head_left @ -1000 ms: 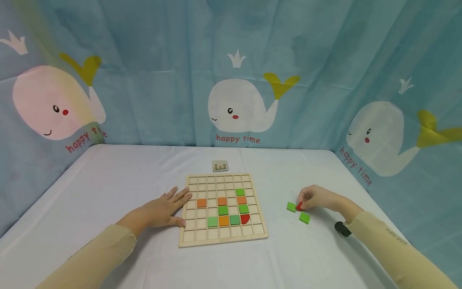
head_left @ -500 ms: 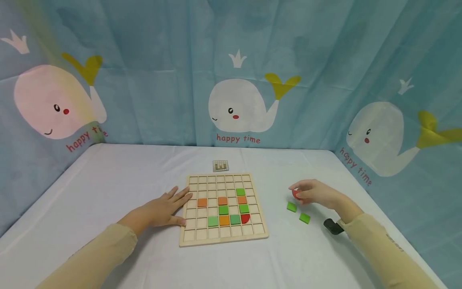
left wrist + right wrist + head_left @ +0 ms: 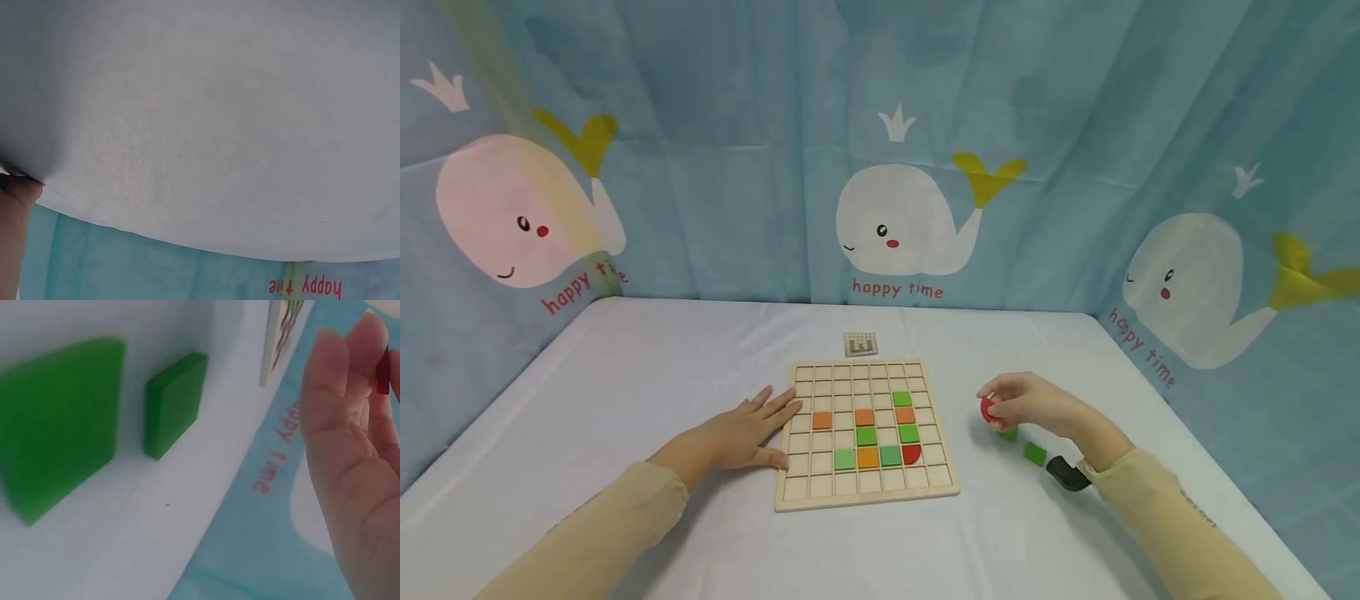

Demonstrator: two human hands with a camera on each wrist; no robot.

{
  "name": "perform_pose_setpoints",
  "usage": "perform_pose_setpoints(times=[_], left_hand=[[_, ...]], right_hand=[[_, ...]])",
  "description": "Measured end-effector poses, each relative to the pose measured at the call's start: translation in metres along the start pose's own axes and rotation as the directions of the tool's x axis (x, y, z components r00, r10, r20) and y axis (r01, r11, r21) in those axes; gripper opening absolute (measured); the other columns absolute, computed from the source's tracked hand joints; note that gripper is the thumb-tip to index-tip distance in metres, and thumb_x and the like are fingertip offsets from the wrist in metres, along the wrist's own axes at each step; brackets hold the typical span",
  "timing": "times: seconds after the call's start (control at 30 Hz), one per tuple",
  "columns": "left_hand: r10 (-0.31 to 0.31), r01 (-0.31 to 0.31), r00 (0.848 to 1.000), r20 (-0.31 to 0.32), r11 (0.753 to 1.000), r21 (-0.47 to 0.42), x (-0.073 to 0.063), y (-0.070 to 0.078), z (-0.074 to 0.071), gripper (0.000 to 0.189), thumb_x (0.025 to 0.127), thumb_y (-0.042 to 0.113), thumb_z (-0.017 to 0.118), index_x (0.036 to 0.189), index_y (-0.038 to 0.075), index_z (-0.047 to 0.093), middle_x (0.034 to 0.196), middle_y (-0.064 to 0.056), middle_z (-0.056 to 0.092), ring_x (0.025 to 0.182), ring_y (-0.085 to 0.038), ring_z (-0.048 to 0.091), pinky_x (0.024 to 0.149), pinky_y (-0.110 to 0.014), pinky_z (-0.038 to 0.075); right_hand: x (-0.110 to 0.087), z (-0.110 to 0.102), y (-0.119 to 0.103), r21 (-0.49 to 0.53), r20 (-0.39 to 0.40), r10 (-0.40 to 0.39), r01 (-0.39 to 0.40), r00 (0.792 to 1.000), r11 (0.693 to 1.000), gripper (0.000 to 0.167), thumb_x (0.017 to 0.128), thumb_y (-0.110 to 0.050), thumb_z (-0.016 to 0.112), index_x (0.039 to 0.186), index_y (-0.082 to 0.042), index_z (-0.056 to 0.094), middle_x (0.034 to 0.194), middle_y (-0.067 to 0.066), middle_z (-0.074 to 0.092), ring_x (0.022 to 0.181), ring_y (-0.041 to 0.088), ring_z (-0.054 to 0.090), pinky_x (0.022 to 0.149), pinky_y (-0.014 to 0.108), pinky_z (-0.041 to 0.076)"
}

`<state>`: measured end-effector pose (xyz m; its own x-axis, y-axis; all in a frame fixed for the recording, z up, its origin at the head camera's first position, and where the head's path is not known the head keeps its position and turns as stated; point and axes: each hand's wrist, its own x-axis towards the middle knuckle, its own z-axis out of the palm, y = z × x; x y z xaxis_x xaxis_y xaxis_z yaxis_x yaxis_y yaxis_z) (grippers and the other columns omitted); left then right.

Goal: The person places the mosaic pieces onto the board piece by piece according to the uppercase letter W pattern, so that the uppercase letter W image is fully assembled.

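With fingers spread, my left hand (image 3: pixel 737 435) rests on the left edge of a wooden grid board (image 3: pixel 867 502). Set in its squares are several orange and green tiles, plus a red tile (image 3: pixel 912 454) with a rounded corner. Right of the board, my right hand (image 3: pixel 1037 408) pinches a second red tile (image 3: pixel 987 409) above the table; in the right wrist view that red tile (image 3: pixel 383 375) shows edge-on between thumb and fingers. Below this hand lie two green tiles, one green tile (image 3: pixel 1008 434) partly covered by it and another green tile (image 3: pixel 1035 454) nearer the forearm.
A small card with a grid pattern (image 3: pixel 860 344) lies behind the board. Under the right wrist is a black object (image 3: pixel 1067 474), seemingly the worn camera. White cloth (image 3: pixel 685 350) covers the table, and a blue whale-print curtain (image 3: pixel 737 208) surrounds its back and sides.
My right hand has picked the red tile up from beside the green tiles, raised it and carried it left towards the board. The left hand stays in place on the board.
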<state>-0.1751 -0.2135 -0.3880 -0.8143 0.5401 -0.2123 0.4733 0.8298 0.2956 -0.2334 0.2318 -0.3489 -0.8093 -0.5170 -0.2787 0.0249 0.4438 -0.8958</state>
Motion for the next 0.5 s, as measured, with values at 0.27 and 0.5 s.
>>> perform_pose_setpoints(times=[0.27,0.5], left_hand=[[-0.011,0.011,1.0,0.005,1.0,-0.004,0.0,0.0,0.0,0.095,0.087,0.065,0.053,0.155,0.006,0.022,0.161,-0.016,0.011,0.143,-0.049,0.007,0.111,-0.062,0.019],[-0.009,0.009,1.0,0.003,1.0,-0.009,-0.002,0.002,-0.001,0.095,0.087,0.064,0.054,0.154,0.005,0.023,0.161,-0.016,0.011,0.143,-0.049,0.008,0.111,-0.062,0.019]], right_hand=[[0.005,0.015,-0.014,-0.062,-0.063,-0.007,0.003,0.998,0.998,0.035,0.095,-0.006,0.06,0.124,0.011,0.054,0.09,0.009,0.066,0.081,0.026,0.064,0.076,0.035,0.054],[0.008,0.03,-0.024,-0.085,-0.069,-0.06,0.054,0.996,0.995,0.034,0.092,-0.008,0.065,0.121,0.009,0.059,0.088,0.006,0.066,0.084,0.032,0.062,0.077,0.04,0.054]])
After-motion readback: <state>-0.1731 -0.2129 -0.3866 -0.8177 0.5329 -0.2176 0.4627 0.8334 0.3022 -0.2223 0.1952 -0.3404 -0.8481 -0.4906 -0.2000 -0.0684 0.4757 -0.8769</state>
